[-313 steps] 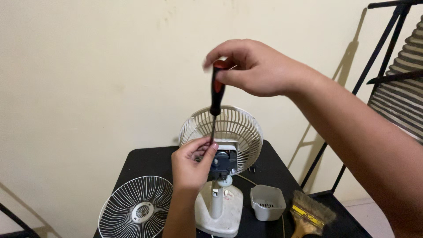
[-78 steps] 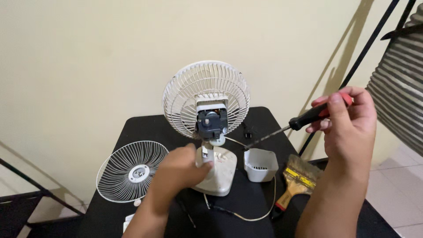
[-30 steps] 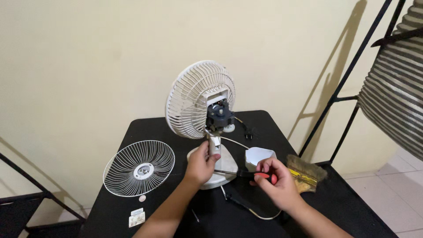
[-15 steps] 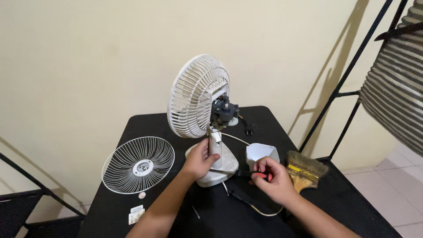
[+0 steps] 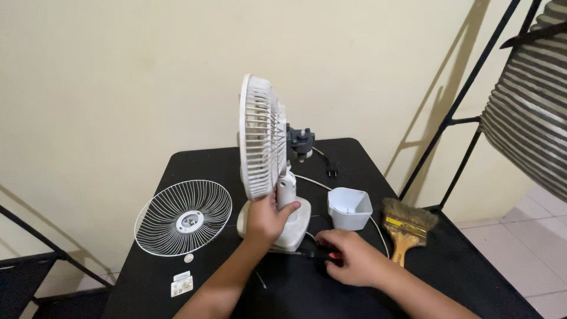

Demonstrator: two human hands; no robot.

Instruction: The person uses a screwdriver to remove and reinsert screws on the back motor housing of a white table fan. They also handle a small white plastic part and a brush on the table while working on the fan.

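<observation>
Left hand (image 5: pixel 267 217) grips the fan (image 5: pixel 266 159) stem mid-table, right hand (image 5: pixel 348 257) closed on a screwdriver (image 5: pixel 319 254) lying near its base; white tub (image 5: pixel 349 208) and brush (image 5: pixel 405 227) right, loose grille (image 5: pixel 183 217) left.

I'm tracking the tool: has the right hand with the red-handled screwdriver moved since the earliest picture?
Yes. The right hand has come down from above the white fan to the black table.

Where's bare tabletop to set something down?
Bare black table behind the loose grille, left of the fan; also the far right corner beyond the white tub. Crowded between fan base, tub, brush and both hands.
</observation>
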